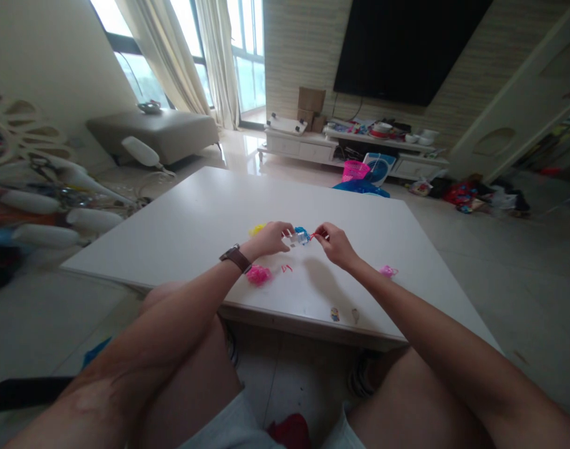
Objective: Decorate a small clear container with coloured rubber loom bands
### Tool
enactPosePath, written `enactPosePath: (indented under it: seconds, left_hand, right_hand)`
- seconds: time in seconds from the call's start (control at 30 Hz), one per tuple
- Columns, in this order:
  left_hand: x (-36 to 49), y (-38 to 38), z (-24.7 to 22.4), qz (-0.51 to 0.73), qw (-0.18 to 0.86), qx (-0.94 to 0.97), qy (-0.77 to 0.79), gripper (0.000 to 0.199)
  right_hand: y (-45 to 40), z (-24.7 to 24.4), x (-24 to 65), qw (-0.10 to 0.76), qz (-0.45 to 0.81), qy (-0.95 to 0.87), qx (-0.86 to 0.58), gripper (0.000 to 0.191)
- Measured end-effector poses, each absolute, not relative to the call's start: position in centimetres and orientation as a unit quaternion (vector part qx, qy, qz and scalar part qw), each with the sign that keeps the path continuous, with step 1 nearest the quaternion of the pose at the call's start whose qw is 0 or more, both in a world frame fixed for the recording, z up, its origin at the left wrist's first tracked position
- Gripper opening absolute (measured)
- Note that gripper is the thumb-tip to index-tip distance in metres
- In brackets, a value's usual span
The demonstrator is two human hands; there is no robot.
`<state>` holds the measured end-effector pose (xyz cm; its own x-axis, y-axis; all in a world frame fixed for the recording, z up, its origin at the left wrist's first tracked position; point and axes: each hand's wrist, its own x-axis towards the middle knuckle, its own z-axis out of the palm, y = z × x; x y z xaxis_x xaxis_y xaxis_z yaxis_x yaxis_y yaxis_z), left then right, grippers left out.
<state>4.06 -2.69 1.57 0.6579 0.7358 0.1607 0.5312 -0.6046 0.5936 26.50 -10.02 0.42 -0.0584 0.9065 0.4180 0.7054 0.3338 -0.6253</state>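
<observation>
A: Where's the clear piece?
B: Over the tabletop, between both hands. The left hand's grip is closed on its left end; the right hand pinches a red strand at its right.
A: How far along?
B: Midway, I'd judge: the strand is in use, though what's finished on the piece is too small to tell.
A: And unused?
B: Blue bands just beyond; a yellow bundle far left; red scraps and a pink bundle near left; a violet bunch right.
</observation>
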Motion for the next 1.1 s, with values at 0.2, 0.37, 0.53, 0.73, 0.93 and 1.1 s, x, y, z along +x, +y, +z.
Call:
enactPosePath:
  seconds: [0.2,0.37,0.53,0.73,0.93,1.1]
  left_hand:
    - [4.8,-3.5,1.3,0.201,0.285,0.875,0.337,0.04]
    - [5.1,-3.7,1.4,0.207,0.325,0.856,0.344,0.04]
    - [5.2,-3.7,1.4,0.218,0.394,0.829,0.331,0.037]
    - [5.4,-3.9,1.5,0.238,0.446,0.798,0.328,0.035]
    - [4.9,-3.0,2.4,0.373,0.483,0.712,0.349,0.035]
    - [4.5,-2.5,2.5,0.411,0.4,0.719,0.393,0.036]
  right_hand:
    - [-10.6,0.7,25.7,0.393,0.134,-0.748,-0.518,0.007]
    - [-10.3,1.1,25.6,0.435,0.208,-0.706,-0.519,0.009]
    - [-10.4,1.7,25.4,0.469,0.251,-0.671,-0.516,0.015]
    - [-11.0,2.8,25.3,0.54,0.174,-0.646,-0.511,0.015]
    - [-10.8,0.5,25.7,0.442,0.159,-0.631,-0.617,0.007]
    - [-11.2,-4.6,23.1,0.201,0.204,-0.699,-0.655,0.017]
